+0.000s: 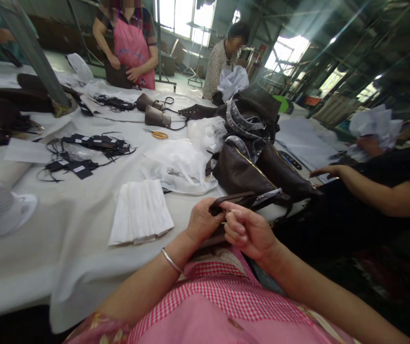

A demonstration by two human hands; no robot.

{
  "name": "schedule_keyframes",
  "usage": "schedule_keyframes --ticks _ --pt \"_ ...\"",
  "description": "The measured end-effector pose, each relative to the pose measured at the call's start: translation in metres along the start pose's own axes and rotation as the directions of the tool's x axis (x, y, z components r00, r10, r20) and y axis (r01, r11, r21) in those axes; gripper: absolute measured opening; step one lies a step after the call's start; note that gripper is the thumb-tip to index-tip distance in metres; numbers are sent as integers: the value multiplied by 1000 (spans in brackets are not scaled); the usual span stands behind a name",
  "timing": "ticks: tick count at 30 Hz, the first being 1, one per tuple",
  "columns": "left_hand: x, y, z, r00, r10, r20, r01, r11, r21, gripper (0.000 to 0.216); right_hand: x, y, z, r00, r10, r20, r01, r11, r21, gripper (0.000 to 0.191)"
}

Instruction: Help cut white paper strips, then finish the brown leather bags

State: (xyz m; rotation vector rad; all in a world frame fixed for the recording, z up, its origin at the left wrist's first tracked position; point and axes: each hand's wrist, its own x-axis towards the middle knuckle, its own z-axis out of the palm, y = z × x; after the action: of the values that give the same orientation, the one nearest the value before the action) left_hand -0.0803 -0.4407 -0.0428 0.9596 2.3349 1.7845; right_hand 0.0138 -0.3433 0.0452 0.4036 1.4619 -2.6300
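Observation:
Close to my body, my left hand (205, 220) is closed around a dark brown leather strap (235, 197) that loops over its fingers. My right hand (246, 228) meets it from the other side, fingers curled and pinched at the same strap. What lies between the fingertips is too small to make out. Just beyond my hands rests a dark brown leather bag (242, 169) with a gold zip, and a second brown bag (280, 172) leans beside it. A stack of folded white sheets (140, 211) lies left of my hands.
Yellow-handled scissors (157, 134) and black tags with cords (86, 153) lie on the white-covered table (83, 215). Clear plastic bags (181, 165) bunch mid-table. A white fan-like object (0, 205) stands left. A metal post (35, 52) rises at the left. A co-worker's arm (370, 186) reaches in from the right.

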Motion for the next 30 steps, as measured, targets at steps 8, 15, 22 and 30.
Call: schedule_keyframes --ticks 8,15,22,30 --pt "-1 -3 3 999 -24 -22 22 996 -84 24 1 15 1 991 -88 -98 8 780 -626 66" --pt "2 -4 2 1000 -14 -20 13 1000 -15 18 2 13 10 998 50 -40 -56 987 -150 53" --pt "-4 0 1 995 14 -95 -27 990 -139 27 -4 16 0 995 100 32 -96 990 -105 68" --pt "1 0 2 995 22 -102 -35 992 -123 16 -14 16 -28 873 -487 -6 205 379 -902 37"
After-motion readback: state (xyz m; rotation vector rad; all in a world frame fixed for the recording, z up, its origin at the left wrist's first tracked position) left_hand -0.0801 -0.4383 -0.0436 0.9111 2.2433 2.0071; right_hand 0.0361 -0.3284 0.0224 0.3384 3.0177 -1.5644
